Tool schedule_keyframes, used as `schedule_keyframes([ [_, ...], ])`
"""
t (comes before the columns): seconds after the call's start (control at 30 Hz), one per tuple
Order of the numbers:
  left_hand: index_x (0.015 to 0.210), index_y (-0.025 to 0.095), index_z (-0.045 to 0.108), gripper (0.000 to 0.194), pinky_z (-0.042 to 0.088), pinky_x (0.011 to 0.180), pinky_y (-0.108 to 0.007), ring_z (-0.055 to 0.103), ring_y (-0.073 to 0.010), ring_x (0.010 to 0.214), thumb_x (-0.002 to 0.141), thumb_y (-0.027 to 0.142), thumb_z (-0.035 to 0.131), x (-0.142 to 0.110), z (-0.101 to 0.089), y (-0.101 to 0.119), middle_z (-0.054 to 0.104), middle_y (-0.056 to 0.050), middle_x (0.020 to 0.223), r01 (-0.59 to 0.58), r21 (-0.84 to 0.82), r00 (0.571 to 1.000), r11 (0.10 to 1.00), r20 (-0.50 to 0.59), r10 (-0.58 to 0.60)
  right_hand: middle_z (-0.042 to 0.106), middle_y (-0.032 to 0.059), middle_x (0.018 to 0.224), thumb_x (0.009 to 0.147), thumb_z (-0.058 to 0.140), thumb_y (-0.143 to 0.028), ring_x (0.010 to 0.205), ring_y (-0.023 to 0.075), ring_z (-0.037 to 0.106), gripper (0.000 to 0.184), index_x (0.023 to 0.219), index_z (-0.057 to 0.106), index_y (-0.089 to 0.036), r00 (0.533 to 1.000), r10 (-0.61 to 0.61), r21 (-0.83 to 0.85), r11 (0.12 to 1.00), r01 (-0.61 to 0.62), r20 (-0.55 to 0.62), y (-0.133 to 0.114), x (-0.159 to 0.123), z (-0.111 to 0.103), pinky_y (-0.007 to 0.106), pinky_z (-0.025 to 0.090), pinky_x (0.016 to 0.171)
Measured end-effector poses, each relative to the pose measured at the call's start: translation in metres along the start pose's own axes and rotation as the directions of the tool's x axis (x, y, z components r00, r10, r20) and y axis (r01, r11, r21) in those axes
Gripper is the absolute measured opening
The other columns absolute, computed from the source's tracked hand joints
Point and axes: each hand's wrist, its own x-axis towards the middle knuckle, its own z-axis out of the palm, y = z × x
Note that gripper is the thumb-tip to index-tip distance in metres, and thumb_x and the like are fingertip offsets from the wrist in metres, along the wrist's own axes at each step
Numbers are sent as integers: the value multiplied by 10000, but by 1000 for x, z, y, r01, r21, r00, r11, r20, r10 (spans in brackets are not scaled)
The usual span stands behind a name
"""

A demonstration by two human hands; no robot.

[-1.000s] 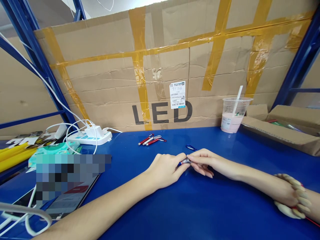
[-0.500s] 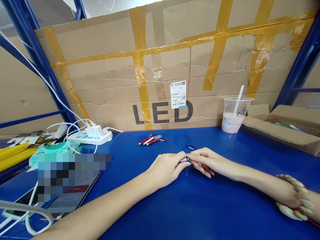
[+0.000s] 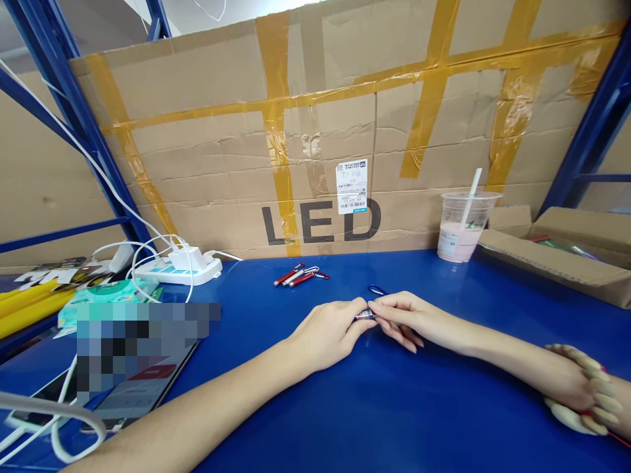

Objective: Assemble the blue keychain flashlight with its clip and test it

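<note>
My left hand (image 3: 328,332) and my right hand (image 3: 404,315) meet at the middle of the blue table (image 3: 374,407). Both pinch a small blue keychain flashlight (image 3: 365,315) with a silver head, held just above the surface. Its blue clip (image 3: 376,290) sticks out behind my right fingers. My left fingers are closed round the body; my right thumb and forefinger grip the silver end. Several red keychain flashlights (image 3: 300,276) lie farther back on the table.
A taped cardboard sheet marked LED (image 3: 320,223) stands at the back. A plastic cup with pink drink and straw (image 3: 462,226) and an open carton (image 3: 557,253) are at the right. A white power strip (image 3: 177,268), cables, a tablet (image 3: 133,394) sit left.
Both hands with the flashlight have shifted a little away from me. Otherwise nothing has moved.
</note>
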Motion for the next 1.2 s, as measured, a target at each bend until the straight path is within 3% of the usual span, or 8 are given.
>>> schedule_keyframes([
  [0.17, 869, 192, 461, 220, 413, 642, -241, 544, -142, 725, 900, 311, 278, 0, 0, 1, 579, -18, 793, 6, 32, 1000, 999, -22, -5, 448, -59, 460, 812, 426, -483, 328, 41, 427, 378, 627, 462, -155, 1000, -9, -13, 1000, 9, -16, 1, 0, 0, 141, 266, 300],
  [0.33, 856, 179, 463, 223, 410, 713, -255, 520, -141, 748, 904, 262, 262, 1, 0, -1, 573, -25, 803, -67, 100, 997, 993, -40, 71, 433, -65, 411, 809, 415, -500, 300, 50, 408, 389, 633, 477, -159, 999, -7, -50, 999, 4, -46, 1, 1, 0, 150, 272, 293],
  [0.47, 850, 172, 471, 223, 413, 716, -251, 534, -139, 752, 902, 253, 270, 0, 1, -3, 584, -24, 809, -99, 124, 993, 987, -50, 106, 418, -73, 392, 829, 402, -475, 297, 51, 396, 367, 658, 495, -164, 995, -59, -172, 984, 44, -85, -1, -3, 1, 161, 296, 322],
  [0.67, 922, 183, 487, 215, 422, 688, -229, 558, -126, 764, 901, 240, 280, 0, -1, -1, 599, -9, 852, -87, 34, 994, 996, -58, 88, 451, -55, 483, 868, 362, -415, 369, 48, 436, 353, 673, 524, -169, 947, -295, -545, 818, 184, -124, -6, -9, 1, 176, 364, 442],
  [0.93, 950, 190, 503, 217, 432, 721, -230, 577, -133, 804, 897, 244, 299, -3, 4, 0, 610, -11, 889, -45, 0, 995, 999, -90, 45, 469, -41, 505, 899, 305, -371, 416, 65, 451, 364, 677, 512, -170, 926, -360, -696, 694, 185, -112, -8, -11, 5, 200, 373, 513],
  [1.2, 921, 175, 511, 222, 434, 736, -232, 576, -131, 809, 894, 216, 294, -3, 4, -1, 612, -14, 873, -71, 47, 989, 996, -127, 77, 431, -64, 437, 892, 293, -427, 375, 71, 473, 382, 647, 464, -189, 935, -307, -613, 778, 139, -177, -9, -9, 11, 201, 382, 505],
])
